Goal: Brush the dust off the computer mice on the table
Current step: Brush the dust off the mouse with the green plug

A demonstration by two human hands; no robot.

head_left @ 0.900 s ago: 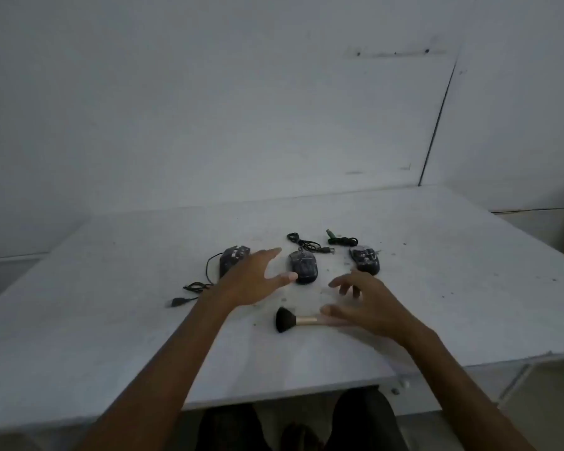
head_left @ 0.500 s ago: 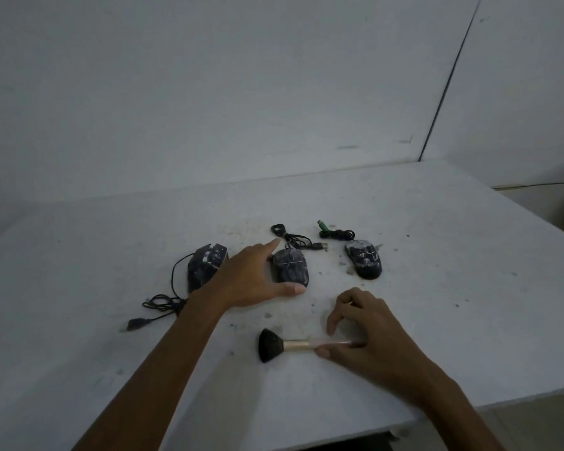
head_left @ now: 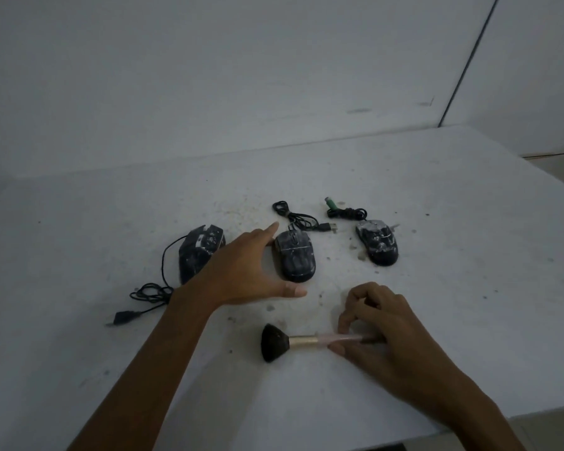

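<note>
The middle mouse (head_left: 295, 260) is streaked grey with dust beside my wide-spread left hand (head_left: 241, 271), and my right hand (head_left: 381, 330), flat before, now pinches the brush (head_left: 275, 343) handle.

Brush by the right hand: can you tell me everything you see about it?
The brush is short, with a fluffy black head that fans out, a shiny gold-looking collar and a pale, pinkish see-through handle. It lies sideways, seemingly flat on the white table. Its head points to the person's left, and it is nearer the person than the middle mouse. The right hand pinches its handle between thumb and curled fingers. Nothing else touches it.
</note>
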